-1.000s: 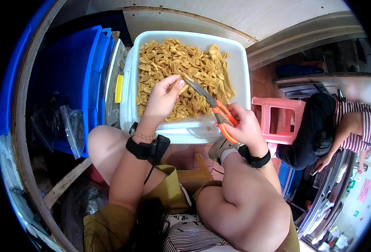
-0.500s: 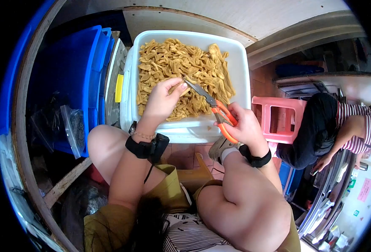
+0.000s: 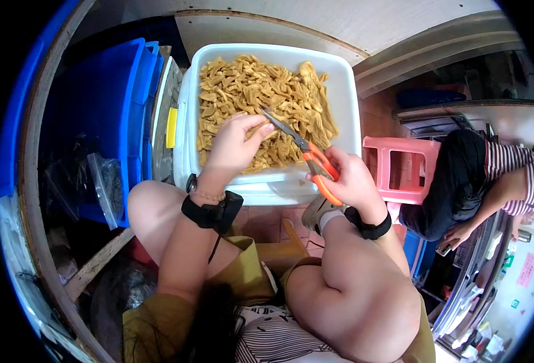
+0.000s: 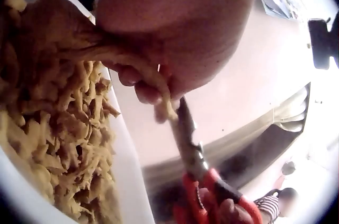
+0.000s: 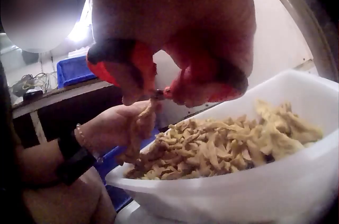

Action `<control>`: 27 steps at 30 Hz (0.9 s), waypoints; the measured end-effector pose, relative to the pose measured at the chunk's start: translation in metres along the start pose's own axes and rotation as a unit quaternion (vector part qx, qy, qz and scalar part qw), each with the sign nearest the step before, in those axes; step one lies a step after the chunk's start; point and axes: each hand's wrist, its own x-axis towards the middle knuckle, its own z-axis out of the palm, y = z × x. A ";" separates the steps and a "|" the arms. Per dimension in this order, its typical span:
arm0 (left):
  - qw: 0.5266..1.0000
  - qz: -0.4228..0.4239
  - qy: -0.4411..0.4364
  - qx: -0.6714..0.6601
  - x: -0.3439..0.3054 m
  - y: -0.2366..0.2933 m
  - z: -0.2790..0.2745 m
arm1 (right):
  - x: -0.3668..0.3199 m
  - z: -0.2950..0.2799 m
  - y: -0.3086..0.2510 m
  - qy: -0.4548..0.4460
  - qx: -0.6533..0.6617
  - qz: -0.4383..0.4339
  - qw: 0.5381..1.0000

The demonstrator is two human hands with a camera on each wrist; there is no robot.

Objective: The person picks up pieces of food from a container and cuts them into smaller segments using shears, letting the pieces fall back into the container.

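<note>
My left hand pinches a soft, yellowish-brown strip between thumb and fingers, just over the white tub. In the left wrist view the strip trails from the hand, its thin end right at the scissor blades. My right hand grips scissors with orange handles, its fingers through the loops. The dark blades point up and left, their tips beside my left fingertips. Below lies a heap of similar cut pieces, with longer uncut strips along the tub's right side.
The white tub stands in front of my knees. Blue bins are stacked on the left, with a wooden board behind the tub. At right are a pink stool and another seated person in a striped shirt.
My left hand has shifted slightly, its fingers now stretched a little further along the blades. The scissors stay in nearly the same place. The other person's hand has moved a little.
</note>
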 end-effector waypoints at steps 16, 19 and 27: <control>0.981 -0.103 0.012 -0.167 0.003 -0.007 0.004 | -0.001 0.005 0.019 0.042 0.007 0.026 0.999; 0.968 -0.082 0.022 -0.235 0.004 -0.014 0.002 | -0.002 -0.001 0.010 0.027 -0.003 0.031 0.999; 0.970 -0.088 0.012 -0.225 0.004 0.002 -0.004 | -0.001 0.000 0.010 -0.007 0.006 0.054 0.999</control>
